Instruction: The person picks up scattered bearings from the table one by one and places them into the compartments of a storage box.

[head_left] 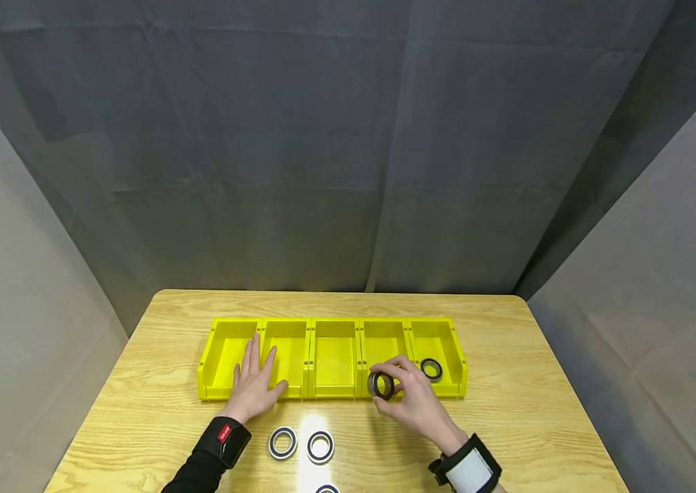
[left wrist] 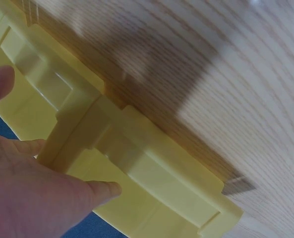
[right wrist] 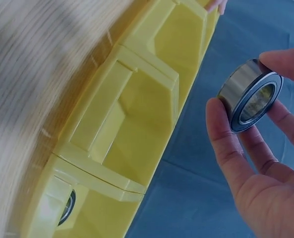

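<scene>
Grey cloth [head_left: 249, 150] hangs behind the wooden desk [head_left: 107, 418]; a yellow bin row [head_left: 334, 359] of five compartments lies parallel to the desk's far edge. Right hand [head_left: 412, 404]: thumb and fingers pinch the held bearing [right wrist: 238, 88] by its outer rim, near the front of the fourth compartment from the left. Left hand [head_left: 252, 392]: fingers spread wide over the two leftmost compartments, holding nothing. One binned bearing [head_left: 431, 378] sits in the compartment nearest the desk's right edge; a first loose bearing [head_left: 283, 454], second loose bearing [head_left: 320, 460] and third loose bearing [head_left: 327, 488] lie on the desk before the row.

Handling: expect a rigid part, heavy for its size; the smooth metal rim may slip; grip across the outer diameter, keeping pressure off the dark side faces.

Visibility limits: the desk's near edge is out of view; the third loose bearing is cut off; some left fingertips are hidden behind a divider, so contact cannot be confirmed.
</scene>
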Demonstrator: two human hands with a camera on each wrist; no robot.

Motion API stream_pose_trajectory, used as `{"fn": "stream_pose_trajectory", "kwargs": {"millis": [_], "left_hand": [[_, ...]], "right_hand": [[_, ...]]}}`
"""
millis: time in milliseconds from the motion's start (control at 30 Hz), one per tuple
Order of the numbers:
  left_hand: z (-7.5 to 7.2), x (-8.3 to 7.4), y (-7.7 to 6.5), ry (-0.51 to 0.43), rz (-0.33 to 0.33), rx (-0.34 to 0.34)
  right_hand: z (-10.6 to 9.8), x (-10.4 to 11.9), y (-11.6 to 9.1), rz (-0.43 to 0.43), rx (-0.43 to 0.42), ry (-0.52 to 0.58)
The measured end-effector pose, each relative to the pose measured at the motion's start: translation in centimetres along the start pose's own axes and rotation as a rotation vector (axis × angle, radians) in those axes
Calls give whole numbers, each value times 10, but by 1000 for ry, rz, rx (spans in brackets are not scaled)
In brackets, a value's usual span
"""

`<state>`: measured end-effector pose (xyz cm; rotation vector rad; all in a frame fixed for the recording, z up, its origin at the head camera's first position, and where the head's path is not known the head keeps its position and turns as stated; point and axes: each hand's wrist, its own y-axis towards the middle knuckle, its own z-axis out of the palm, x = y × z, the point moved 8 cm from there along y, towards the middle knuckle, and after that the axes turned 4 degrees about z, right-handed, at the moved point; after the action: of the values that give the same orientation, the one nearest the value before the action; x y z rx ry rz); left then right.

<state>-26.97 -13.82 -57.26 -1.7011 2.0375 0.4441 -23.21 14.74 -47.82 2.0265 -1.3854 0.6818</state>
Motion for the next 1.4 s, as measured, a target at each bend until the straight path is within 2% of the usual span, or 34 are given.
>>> {"fn": "stream_pose_trajectory", "kwargs": {"millis": [233,633,767,1200,1400], "left_hand": [[0,-1,0,5,1,3],[-1,-1,0,2,0,5],[-1,-1,0,-5,4,0],[0,3,2,-11,39,-62],[-4,-7,-2,-33,85,-158]], "right_hand": [[-2,-12,3,62,10,75],[-5,-40,5,203,-45,240],[-6,-44,7,220,-67,214],[-15,-47,17,194,-150,44],[-16,-45,23,165,-188,-17]]}}
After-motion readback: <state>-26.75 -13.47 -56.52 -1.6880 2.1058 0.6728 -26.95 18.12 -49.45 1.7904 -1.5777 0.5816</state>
